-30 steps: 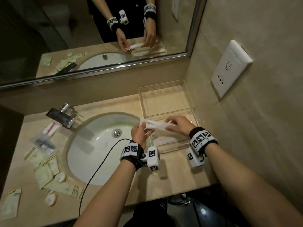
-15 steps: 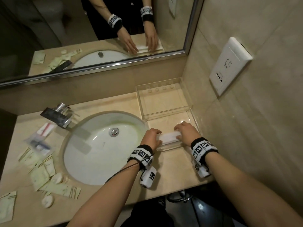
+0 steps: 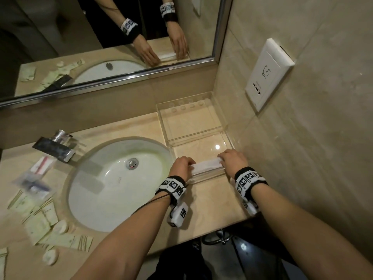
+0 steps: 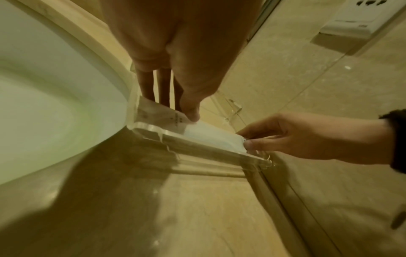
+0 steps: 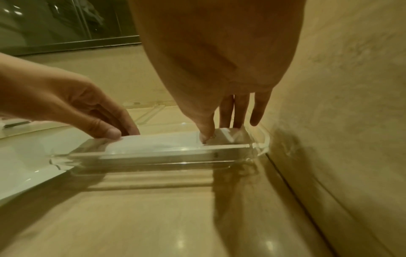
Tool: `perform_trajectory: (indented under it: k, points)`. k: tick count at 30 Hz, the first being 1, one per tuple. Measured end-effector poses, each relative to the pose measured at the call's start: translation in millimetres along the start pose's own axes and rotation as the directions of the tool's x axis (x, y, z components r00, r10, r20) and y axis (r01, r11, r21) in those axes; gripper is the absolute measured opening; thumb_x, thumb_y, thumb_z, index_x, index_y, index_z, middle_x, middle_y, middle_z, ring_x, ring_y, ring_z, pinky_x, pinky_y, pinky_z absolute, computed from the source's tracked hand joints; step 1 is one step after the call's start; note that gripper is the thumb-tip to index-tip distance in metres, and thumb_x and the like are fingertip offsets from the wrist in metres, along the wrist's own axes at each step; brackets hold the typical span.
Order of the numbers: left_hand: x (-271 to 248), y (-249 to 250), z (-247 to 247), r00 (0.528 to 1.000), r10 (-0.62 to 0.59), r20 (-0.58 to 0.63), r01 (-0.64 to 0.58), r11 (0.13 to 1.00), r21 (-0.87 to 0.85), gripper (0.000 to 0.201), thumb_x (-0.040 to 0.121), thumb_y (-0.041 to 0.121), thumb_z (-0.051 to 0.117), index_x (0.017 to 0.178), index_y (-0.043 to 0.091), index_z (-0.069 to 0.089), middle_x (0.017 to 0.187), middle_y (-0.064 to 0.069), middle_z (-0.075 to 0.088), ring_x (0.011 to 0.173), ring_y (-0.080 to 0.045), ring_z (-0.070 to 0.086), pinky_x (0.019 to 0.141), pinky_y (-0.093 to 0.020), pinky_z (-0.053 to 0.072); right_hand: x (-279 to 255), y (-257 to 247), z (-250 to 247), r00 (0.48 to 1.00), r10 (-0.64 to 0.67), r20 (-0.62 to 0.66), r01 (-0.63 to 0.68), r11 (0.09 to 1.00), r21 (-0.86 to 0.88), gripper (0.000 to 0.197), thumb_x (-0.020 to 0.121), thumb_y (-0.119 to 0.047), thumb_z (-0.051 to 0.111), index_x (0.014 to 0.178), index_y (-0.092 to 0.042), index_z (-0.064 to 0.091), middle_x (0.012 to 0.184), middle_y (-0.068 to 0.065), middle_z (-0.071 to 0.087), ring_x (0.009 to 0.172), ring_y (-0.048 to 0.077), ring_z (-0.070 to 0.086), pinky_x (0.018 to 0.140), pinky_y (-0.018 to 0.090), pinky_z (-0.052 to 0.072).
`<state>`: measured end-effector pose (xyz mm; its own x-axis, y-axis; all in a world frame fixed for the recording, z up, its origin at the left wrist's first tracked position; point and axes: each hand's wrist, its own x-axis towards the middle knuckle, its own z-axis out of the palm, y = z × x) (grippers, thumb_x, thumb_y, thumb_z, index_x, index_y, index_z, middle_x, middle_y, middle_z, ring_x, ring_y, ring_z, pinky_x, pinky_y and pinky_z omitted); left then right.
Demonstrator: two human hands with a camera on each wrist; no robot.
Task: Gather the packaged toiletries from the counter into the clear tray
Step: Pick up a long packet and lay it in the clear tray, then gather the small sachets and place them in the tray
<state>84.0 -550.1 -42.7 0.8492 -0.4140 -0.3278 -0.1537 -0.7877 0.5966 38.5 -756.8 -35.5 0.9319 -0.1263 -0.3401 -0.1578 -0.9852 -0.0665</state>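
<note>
Left hand (image 3: 181, 165) and right hand (image 3: 232, 160) pinching ends of long white paper packet (image 3: 205, 166), laying it inside near end of clear acrylic tray (image 3: 207, 177). Risk: packet riding over low near wall, slipping out.

Both hands (image 4: 180, 57) (image 4: 307, 135) pinch the white packet (image 4: 211, 133) inside the clear tray (image 4: 197, 147)

We wear black wristbands ringed with white panels of black square markers on the left hand (image 3: 181, 165) and right hand (image 3: 234, 160). Small white marker-printed camera blocks hang beneath each wrist; a thin black cable trails along our bare left forearm.
</note>
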Motion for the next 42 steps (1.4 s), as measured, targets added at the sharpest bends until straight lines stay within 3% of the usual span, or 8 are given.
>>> perform_trajectory:
  k: [7, 13, 18, 23, 27, 32, 34, 42]
  points:
    - [-1, -2, 0, 1.000, -0.001, -0.018, 0.000, 1.000, -0.030, 0.026, 0.083, 0.003, 0.063, 0.103, 0.017, 0.070, 0.103, -0.009, 0.070, 0.096, -0.024, 0.065, 0.090, -0.035, 0.053, -9, 1, 5, 0.998, 0.002, -0.068, 0.000, 0.999, 0.033, 0.044, 0.093, -0.010, 0.052, 0.137, -0.014, 0.053, 0.131, 0.005, 0.058, 0.120, 0.023, 0.053, 0.095, 0.032, 0.044]
    - [-5, -2, -20, 0.995, 0.022, -0.100, -0.034, 0.992, -0.121, 0.020, 0.083, 0.008, 0.068, 0.103, 0.013, 0.068, 0.102, -0.007, 0.068, 0.092, -0.018, 0.061, 0.089, -0.032, 0.050, -11, -4, -12, 0.991, 0.045, -0.124, -0.008, 0.958, 0.286, 0.041, 0.093, -0.006, 0.051, 0.133, -0.011, 0.057, 0.134, 0.010, 0.058, 0.122, 0.026, 0.053, 0.106, 0.035, 0.041]
    - [-32, -12, -52, 0.970, -0.096, -0.224, 0.024, 0.952, -0.304, 0.012, 0.086, 0.006, 0.064, 0.096, 0.009, 0.069, 0.086, -0.002, 0.066, 0.076, -0.013, 0.058, 0.068, -0.013, 0.049, -12, -43, -45, 0.967, 0.080, -0.241, 0.062, 0.847, 0.529, 0.027, 0.093, -0.018, 0.058, 0.119, -0.009, 0.061, 0.113, 0.007, 0.065, 0.103, 0.024, 0.062, 0.091, 0.034, 0.049]
    - [-86, -51, -86, 0.925, -0.235, -0.298, 0.103, 0.912, -0.398, 0.012, 0.088, 0.008, 0.061, 0.096, 0.008, 0.070, 0.086, -0.001, 0.065, 0.075, -0.014, 0.058, 0.059, -0.005, 0.044, -14, -122, -70, 0.957, -0.075, -0.282, 0.246, 0.724, 0.644, 0.020, 0.093, -0.017, 0.060, 0.109, -0.007, 0.066, 0.102, 0.006, 0.070, 0.087, 0.018, 0.064, 0.078, 0.023, 0.048]
    - [-142, -95, -113, 0.837, -0.389, -0.384, 0.195, 0.869, -0.456, 0.011, 0.085, 0.010, 0.063, 0.090, 0.013, 0.072, 0.088, -0.003, 0.071, 0.075, -0.018, 0.064, 0.072, -0.020, 0.051, -19, -196, -76, 0.938, -0.236, -0.253, 0.346, 0.653, 0.673, 0.020, 0.093, -0.018, 0.061, 0.109, -0.008, 0.067, 0.098, 0.004, 0.070, 0.082, 0.015, 0.062, 0.070, 0.013, 0.043]
    - [-215, -151, -138, 0.717, -0.538, -0.443, 0.294, 0.810, -0.508, 0.010, 0.084, 0.011, 0.063, 0.088, 0.012, 0.072, 0.084, -0.005, 0.071, 0.073, -0.016, 0.061, 0.075, -0.028, 0.052, -30, -285, -74, 0.875, -0.439, -0.202, 0.456, 0.609, 0.649, 0.018, 0.092, -0.017, 0.061, 0.108, -0.010, 0.067, 0.097, 0.004, 0.071, 0.083, 0.018, 0.064, 0.077, 0.026, 0.050]
    - [-241, -171, -144, 0.668, -0.588, -0.455, 0.315, 0.778, -0.544, 0.010, 0.083, 0.010, 0.063, 0.086, 0.013, 0.072, 0.079, -0.004, 0.069, 0.071, -0.016, 0.060, 0.074, -0.029, 0.052, -38, -319, -72, 0.847, -0.499, -0.181, 0.486, 0.593, 0.642, 0.017, 0.092, -0.017, 0.061, 0.105, -0.010, 0.068, 0.094, 0.005, 0.071, 0.082, 0.020, 0.065, 0.078, 0.031, 0.053]
    - [-321, -249, -162, 0.515, -0.732, -0.447, 0.348, 0.654, -0.672, 0.010, 0.083, 0.009, 0.064, 0.085, 0.015, 0.072, 0.070, 0.009, 0.064, 0.069, -0.007, 0.059, 0.073, -0.024, 0.051, -70, -436, -49, 0.750, -0.658, -0.073, 0.550, 0.558, 0.621, 0.015, 0.092, -0.018, 0.063, 0.103, -0.009, 0.069, 0.095, 0.004, 0.072, 0.079, 0.016, 0.064, 0.066, 0.018, 0.045]
